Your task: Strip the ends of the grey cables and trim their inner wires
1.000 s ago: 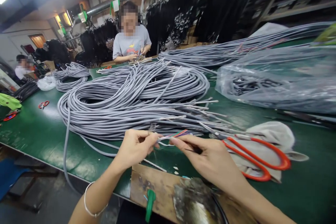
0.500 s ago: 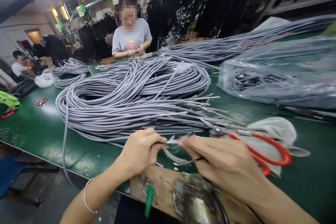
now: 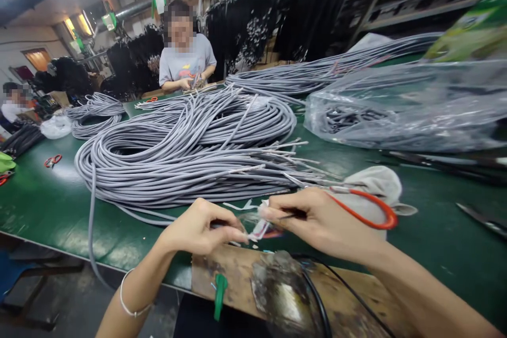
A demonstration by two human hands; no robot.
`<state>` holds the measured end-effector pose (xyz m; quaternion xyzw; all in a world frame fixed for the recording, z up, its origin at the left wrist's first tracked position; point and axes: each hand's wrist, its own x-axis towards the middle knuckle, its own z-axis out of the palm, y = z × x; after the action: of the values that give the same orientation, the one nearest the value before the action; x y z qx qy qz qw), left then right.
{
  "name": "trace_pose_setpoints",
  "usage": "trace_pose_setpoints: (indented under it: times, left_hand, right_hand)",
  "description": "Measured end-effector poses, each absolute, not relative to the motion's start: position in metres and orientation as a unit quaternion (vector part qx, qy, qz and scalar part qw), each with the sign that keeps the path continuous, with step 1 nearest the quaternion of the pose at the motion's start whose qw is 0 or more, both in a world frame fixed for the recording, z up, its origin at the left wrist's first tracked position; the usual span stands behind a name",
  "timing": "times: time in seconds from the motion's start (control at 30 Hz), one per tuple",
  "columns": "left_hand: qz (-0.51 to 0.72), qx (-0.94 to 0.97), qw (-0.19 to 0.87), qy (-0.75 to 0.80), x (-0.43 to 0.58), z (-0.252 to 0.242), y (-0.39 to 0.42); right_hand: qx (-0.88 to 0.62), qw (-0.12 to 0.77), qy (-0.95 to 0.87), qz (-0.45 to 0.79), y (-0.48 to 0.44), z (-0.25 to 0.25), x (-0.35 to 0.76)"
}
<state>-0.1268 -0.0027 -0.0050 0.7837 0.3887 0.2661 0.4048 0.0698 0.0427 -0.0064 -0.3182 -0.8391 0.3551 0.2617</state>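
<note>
The stripped cable end (image 3: 253, 224) is pinched between left hand (image 3: 198, 227) and right hand (image 3: 317, 219); inner wires should be separated gently.

A grey cable end (image 3: 253, 220) is pinched between the left hand (image 3: 198, 227) at nine o'clock and the right hand (image 3: 320, 219) at three o'clock. Its stripped tip shows pale, frayed strands (blurred), just above the wooden board's (image 3: 233, 280) edge, at the board's twelve o'clock.
</note>
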Motion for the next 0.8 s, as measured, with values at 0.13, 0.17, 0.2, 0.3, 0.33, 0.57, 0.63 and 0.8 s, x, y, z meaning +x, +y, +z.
trace_pose_setpoints:
  times: [0.13, 0.17, 0.2, 0.3, 0.33, 0.57, 0.63, 0.8]
  left_hand:
    - [0.261, 0.759, 0.464, 0.376, -0.133, -0.002, -0.002]
    - [0.276, 0.739, 0.477, 0.387, -0.133, -0.002, -0.002]
    - [0.296, 0.716, 0.491, 0.398, -0.133, -0.001, -0.002]
    - [0.348, 0.656, 0.525, 0.416, -0.133, -0.001, -0.001]
    - [0.358, 0.642, 0.531, 0.421, -0.132, -0.001, 0.0]
    - [0.396, 0.599, 0.539, 0.44, -0.129, -0.002, 0.001]
    - [0.402, 0.593, 0.537, 0.445, -0.129, -0.002, 0.001]
    - [0.419, 0.573, 0.523, 0.471, -0.125, -0.004, 0.002]
  right_hand:
    - [-0.343, 0.286, -0.782, 0.434, 0.043, -0.003, 0.065]
    - [-0.355, 0.312, -0.764, 0.44, 0.043, -0.003, 0.064]
    - [-0.362, 0.334, -0.746, 0.448, 0.042, -0.004, 0.063]
    - [-0.338, 0.33, -0.721, 0.507, 0.039, -0.01, 0.063]
    - [-0.32, 0.319, -0.721, 0.525, 0.038, -0.014, 0.063]
    - [-0.33, 0.329, -0.7, 0.542, 0.038, -0.029, 0.06]
    - [-0.356, 0.347, -0.684, 0.534, 0.036, -0.024, 0.056]
    - [-0.354, 0.375, -0.698, 0.496, 0.027, -0.02, 0.046]
